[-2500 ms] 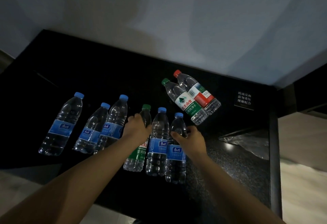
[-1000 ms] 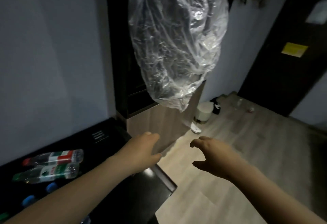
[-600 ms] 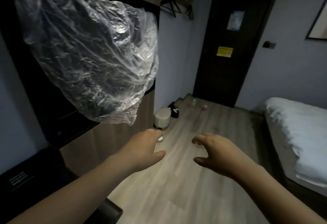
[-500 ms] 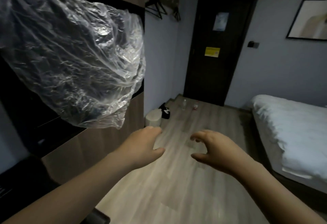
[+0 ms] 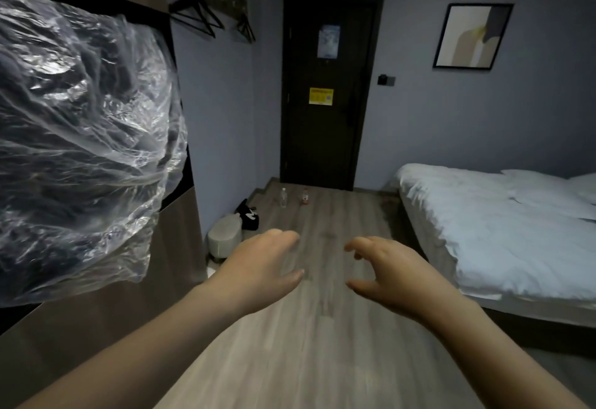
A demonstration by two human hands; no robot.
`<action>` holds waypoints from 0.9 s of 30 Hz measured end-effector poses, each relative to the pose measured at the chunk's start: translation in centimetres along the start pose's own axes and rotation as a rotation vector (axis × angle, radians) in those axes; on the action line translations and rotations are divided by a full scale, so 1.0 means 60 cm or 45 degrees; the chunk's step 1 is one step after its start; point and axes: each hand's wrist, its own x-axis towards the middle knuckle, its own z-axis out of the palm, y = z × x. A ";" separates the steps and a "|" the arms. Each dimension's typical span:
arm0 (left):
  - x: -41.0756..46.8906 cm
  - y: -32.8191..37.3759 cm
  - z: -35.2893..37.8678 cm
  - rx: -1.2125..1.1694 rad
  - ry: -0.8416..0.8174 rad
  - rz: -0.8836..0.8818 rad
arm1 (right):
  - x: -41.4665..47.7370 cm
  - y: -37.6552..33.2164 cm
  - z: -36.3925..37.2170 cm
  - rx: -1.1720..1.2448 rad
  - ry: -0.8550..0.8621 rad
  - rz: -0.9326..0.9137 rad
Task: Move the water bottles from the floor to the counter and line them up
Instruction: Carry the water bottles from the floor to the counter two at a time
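Left hand (image 5: 261,274) and right hand (image 5: 392,274): mid-frame, empty, fingers loosely curled. Two water bottles (image 5: 283,198), upright on the wood floor (image 5: 322,344) at upper centre, before the dark door (image 5: 325,92). Open floor between: cabinet (image 5: 96,328) edge left, bed (image 5: 496,231) edge right.

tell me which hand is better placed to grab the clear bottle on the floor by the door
Left, marginally. The clear bottle stands left of the red one, more in line with the left hand than the right hand. Both are empty, open and far away.
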 end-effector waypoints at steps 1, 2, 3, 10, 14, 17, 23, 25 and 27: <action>0.018 -0.009 0.000 0.005 0.002 0.003 | 0.018 0.004 0.003 -0.008 0.006 0.006; 0.036 -0.020 0.000 0.015 -0.002 0.003 | 0.037 0.008 0.007 -0.013 0.009 0.013; 0.054 -0.032 0.001 0.028 -0.005 0.006 | 0.057 0.011 0.010 -0.016 0.011 0.017; 0.183 -0.126 0.021 0.014 -0.070 0.054 | 0.199 0.043 0.036 -0.012 -0.019 0.095; 0.262 -0.165 0.047 -0.013 -0.098 0.053 | 0.273 0.080 0.056 0.012 -0.034 0.145; 0.331 -0.189 0.072 -0.011 -0.125 0.054 | 0.333 0.117 0.075 0.027 -0.058 0.162; 0.495 -0.225 0.119 0.009 -0.125 0.034 | 0.470 0.219 0.103 0.026 -0.059 0.155; 0.555 -0.234 0.127 0.016 -0.105 0.010 | 0.519 0.255 0.104 0.031 -0.061 0.150; 0.609 -0.243 0.132 0.017 -0.081 -0.015 | 0.570 0.288 0.105 0.025 -0.065 0.135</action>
